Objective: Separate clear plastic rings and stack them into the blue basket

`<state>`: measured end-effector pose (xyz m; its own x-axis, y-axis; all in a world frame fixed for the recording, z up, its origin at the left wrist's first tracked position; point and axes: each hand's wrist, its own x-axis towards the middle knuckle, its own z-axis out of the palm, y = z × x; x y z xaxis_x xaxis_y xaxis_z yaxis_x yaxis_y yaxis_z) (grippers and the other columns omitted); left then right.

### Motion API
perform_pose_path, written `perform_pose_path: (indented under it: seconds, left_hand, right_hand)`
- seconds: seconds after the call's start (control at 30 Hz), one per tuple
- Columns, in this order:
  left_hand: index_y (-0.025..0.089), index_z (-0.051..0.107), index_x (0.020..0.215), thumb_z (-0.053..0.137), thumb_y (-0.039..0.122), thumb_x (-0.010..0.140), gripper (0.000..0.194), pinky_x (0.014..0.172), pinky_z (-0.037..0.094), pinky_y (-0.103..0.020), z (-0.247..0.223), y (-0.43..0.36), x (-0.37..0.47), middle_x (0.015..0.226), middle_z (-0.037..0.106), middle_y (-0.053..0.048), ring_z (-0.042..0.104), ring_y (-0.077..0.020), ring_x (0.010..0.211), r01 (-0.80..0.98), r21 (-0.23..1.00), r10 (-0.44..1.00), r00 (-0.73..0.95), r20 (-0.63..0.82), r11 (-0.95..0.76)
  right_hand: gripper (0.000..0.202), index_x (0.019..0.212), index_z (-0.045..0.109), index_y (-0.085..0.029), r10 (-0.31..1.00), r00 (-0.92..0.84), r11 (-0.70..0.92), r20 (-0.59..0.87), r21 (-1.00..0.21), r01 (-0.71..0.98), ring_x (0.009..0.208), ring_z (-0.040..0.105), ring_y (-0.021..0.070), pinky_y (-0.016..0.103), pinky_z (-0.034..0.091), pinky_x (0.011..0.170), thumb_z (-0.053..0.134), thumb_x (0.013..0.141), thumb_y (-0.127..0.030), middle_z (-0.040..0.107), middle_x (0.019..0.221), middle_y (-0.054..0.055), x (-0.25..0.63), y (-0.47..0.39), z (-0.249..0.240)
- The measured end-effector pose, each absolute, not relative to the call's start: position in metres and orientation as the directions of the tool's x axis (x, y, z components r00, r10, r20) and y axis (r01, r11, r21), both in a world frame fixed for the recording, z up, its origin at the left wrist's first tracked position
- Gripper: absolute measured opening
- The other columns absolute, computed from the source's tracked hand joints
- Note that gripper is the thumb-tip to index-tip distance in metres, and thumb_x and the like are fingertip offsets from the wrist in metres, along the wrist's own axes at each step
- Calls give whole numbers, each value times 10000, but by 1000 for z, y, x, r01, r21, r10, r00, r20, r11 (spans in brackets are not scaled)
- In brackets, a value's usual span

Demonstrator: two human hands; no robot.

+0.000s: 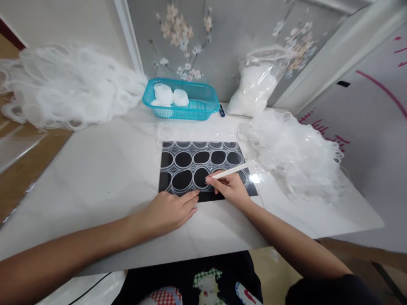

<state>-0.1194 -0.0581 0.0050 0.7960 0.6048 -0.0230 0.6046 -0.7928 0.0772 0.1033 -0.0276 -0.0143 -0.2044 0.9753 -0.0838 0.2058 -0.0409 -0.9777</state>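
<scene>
A clear sheet with rows of white-edged oval openings lies over a black mat on the white table. My left hand rests flat along the sheet's near edge, its fingers stretched out toward the right. In my right hand is a slim white pen-like tool, pinched near its lower end and tilted up to the right. Its tip, hidden by my fingers, is at an oval near the middle of the front row.
A blue plastic basket holding stacked white discs stands at the back. Heaps of cut-out sheet scraps lie left and right. Near the wall are a clear bag of white material and a small dark blue object.
</scene>
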Motion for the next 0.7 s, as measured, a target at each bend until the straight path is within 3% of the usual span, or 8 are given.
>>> perform_pose_path:
  seconds: [0.27,0.47,0.6,0.7]
  left_hand:
    - [154,637,1232,337,292,1012,397,447,416,-286,2,-61,-117,1368,577,-131,646,-143,540,555,-34,553,832,41,-831]
    - [159,616,1256,338,310,1015,398,473,423,-284,-4,-61,-116,1362,582,-132,673,-163,601,576,35,577,815,61,-817]
    - [186,607,1275,342,353,1010,411,527,462,-280,-3,-60,-114,1368,580,-124,691,-174,675,624,119,629,777,11,-772]
    - [215,572,1324,378,383,994,418,599,508,-305,1,-58,-112,1383,571,-103,707,-213,791,660,207,667,744,-47,-722]
  right_hand:
    - [354,821,725,-174,972,-231,46,-50,-919,392,481,521,113,234,378,443,651,818,-520,608,569,2,109,-31,-15]
    - [304,831,734,-190,965,-260,140,13,-869,475,497,551,125,245,388,453,619,857,-471,651,606,14,110,-31,-14]
    - [177,890,743,-241,929,-332,311,166,-837,451,803,706,209,321,547,669,599,891,-344,759,879,53,111,-41,-14]
    - [195,1012,729,-268,869,-460,404,183,-800,444,1053,688,234,374,563,856,558,917,-273,744,1087,45,113,-55,-16]
